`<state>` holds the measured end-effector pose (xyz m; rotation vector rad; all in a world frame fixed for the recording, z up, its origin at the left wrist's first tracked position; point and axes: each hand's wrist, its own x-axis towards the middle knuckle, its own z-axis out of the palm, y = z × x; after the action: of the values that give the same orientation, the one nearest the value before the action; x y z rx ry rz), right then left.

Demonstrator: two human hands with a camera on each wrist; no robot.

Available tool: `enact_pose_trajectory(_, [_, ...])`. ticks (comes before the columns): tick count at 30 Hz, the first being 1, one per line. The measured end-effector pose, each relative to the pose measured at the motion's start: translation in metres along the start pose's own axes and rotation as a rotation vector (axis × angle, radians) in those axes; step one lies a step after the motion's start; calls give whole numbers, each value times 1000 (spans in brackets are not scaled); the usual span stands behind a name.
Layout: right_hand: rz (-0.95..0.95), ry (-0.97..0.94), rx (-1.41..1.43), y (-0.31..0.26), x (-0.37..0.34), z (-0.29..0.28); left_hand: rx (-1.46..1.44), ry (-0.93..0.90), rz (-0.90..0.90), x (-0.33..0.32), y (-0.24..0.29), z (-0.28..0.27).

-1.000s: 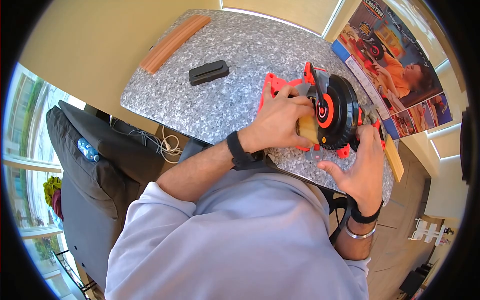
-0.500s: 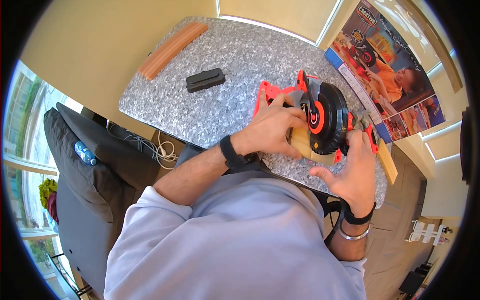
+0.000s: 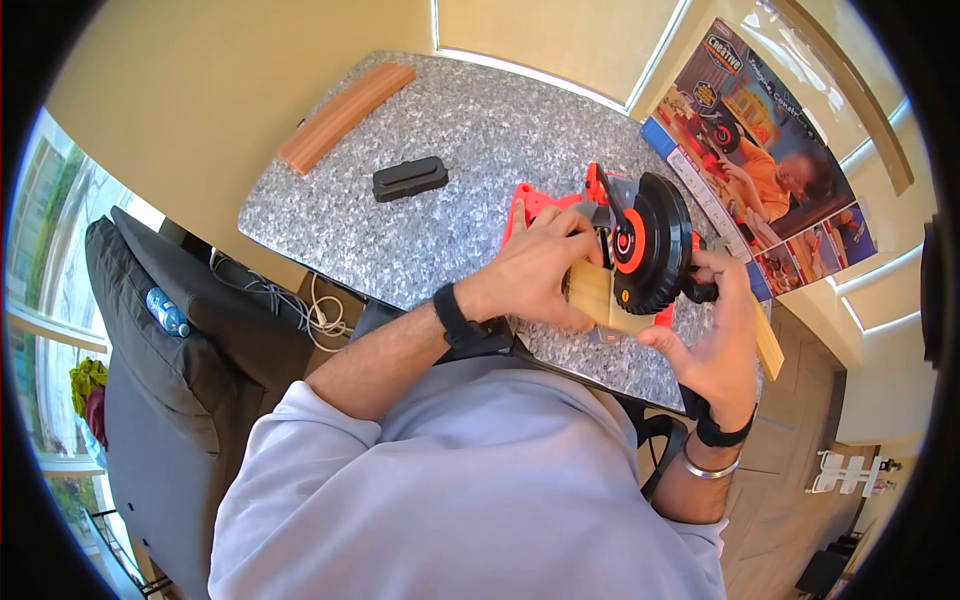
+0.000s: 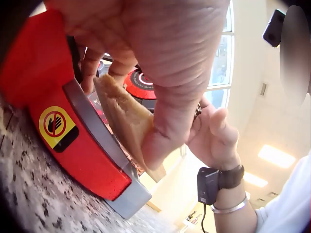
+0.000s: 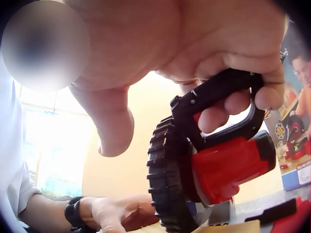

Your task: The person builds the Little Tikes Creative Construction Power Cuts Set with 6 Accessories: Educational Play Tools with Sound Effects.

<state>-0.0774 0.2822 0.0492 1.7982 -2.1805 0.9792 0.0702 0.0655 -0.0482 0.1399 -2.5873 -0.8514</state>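
A red, black and grey toy mitre saw stands at the front right of the table, its round black blade (image 3: 656,245) upright. My left hand (image 3: 545,265) grips a pale piece of wood (image 3: 597,297) beside the blade; in the left wrist view the thumb presses on the wood (image 4: 125,114) over the grey and red saw base (image 4: 77,141). My right hand (image 3: 725,335) is at the saw's far side. In the right wrist view its fingers (image 5: 214,119) curl round the black saw handle (image 5: 216,92), while the thumb hangs off it.
Reddish-brown wood strips (image 3: 345,118) and a black case (image 3: 410,180) lie on the speckled table (image 3: 480,130). A pale wood strip (image 3: 767,345) sticks out at the right edge. Behind the saw leans a picture box (image 3: 765,160). A grey sofa (image 3: 200,350) stands at left.
The head view has shifted slightly. More of the pale wood shows beside the blade, nearer the body. The right fingers have curled more round the handle; the left hand keeps its hold.
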Motion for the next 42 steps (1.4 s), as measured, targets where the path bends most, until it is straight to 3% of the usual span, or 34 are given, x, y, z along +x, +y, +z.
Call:
enact_pose_trajectory(3, [-17,-20,-2,2,3,-3,-15,134,-75,3,-6,14])
enact_pose_trajectory(15, [-83,-126,-97,13,-26,11,39,208,-101,6,-2,19])
enact_pose_trajectory(26, [-166,-61,-231,17,-28,25,101,114,-81,8,-4,18])
enact_pose_trajectory(42, [-89,-68,-253,11,-24,26,66,-28,27,4,-6,12])
